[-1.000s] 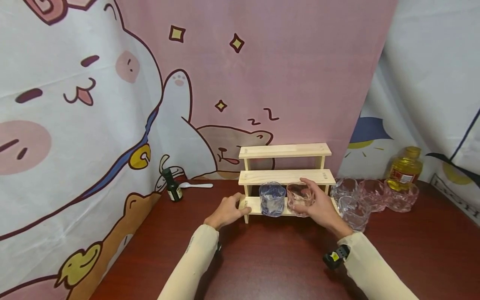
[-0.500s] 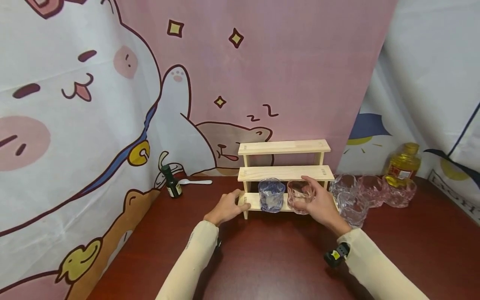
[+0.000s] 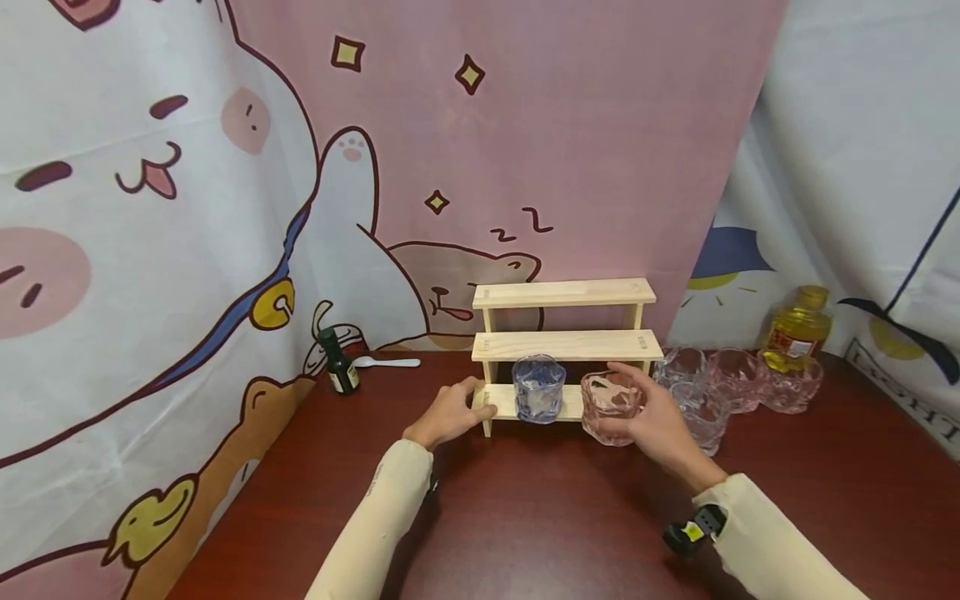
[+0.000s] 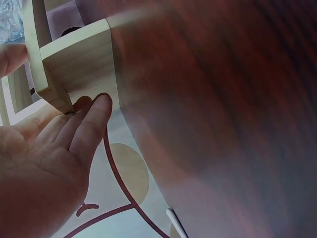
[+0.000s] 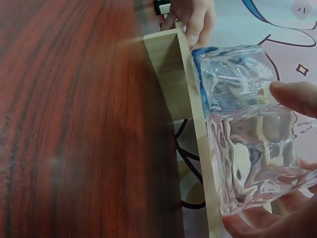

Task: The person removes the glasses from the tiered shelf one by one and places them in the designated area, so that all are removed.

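A three-step wooden rack [image 3: 566, 345] stands on the dark red table. My left hand [image 3: 448, 413] grips the left end of its lowest step; in the left wrist view the fingers [image 4: 91, 130] lie under and beside the board, thumb above. On that step stands a blue-tinted glass [image 3: 538, 390]. My right hand [image 3: 666, 433] holds a pink-tinted glass [image 3: 611, 410] between thumb and fingers, right of the blue one and slightly nearer me. In the right wrist view the pink glass [image 5: 257, 158] shows beside the step's edge; I cannot tell whether it touches the board.
Several glasses [image 3: 733, 379], clear and pink, cluster right of the rack. Behind them is a bottle of yellow oil [image 3: 799, 323]. At the left back stand a small dark green bottle [image 3: 338, 363] and a white spoon [image 3: 387, 362]. A printed cloth hangs behind the table.
My right hand has moved the pink glass right and toward me, away from the blue glass. My left hand stays on the rack's end. The head view has shifted slightly.
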The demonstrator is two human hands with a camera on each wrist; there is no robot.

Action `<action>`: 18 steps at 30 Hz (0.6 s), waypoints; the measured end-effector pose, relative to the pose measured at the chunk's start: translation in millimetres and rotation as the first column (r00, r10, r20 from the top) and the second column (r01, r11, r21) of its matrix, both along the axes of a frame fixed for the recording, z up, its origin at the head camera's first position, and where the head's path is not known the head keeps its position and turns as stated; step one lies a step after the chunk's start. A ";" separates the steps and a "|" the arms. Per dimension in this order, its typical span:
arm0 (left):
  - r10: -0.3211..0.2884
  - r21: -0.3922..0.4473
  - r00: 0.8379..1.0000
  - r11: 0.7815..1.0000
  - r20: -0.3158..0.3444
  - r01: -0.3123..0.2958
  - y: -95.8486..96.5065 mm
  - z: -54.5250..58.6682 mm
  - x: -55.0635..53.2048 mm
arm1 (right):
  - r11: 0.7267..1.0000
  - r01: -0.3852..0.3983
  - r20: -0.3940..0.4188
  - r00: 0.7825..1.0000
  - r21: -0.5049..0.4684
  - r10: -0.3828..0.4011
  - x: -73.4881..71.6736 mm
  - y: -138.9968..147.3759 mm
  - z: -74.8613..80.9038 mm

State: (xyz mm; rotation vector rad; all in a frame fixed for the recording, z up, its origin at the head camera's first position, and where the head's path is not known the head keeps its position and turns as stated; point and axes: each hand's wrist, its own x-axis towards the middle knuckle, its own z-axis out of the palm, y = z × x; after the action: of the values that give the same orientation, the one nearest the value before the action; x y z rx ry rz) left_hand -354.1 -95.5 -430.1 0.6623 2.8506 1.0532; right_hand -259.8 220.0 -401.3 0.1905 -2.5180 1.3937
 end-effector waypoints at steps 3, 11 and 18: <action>-0.001 0.008 1.000 1.000 0.010 0.001 0.4 -1.1 0.8 | 0.999 -0.024 0.014 1.000 -0.029 0.025 7.0 4.1 0.8; 0.004 0.009 1.000 1.000 0.008 -0.004 -0.1 4.6 2.6 | 0.998 -0.057 0.065 0.996 0.023 0.056 32.3 17.1 8.0; -0.001 0.002 1.000 1.000 0.008 0.001 0.5 5.9 2.1 | 0.992 -0.107 0.098 0.990 0.073 0.100 56.3 38.9 0.8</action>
State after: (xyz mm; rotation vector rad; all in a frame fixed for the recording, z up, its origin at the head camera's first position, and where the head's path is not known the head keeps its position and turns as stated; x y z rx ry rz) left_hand -352.1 -95.0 -424.1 0.6579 2.8425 1.0562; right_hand -203.5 258.9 -400.5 0.2806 -2.6768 1.3736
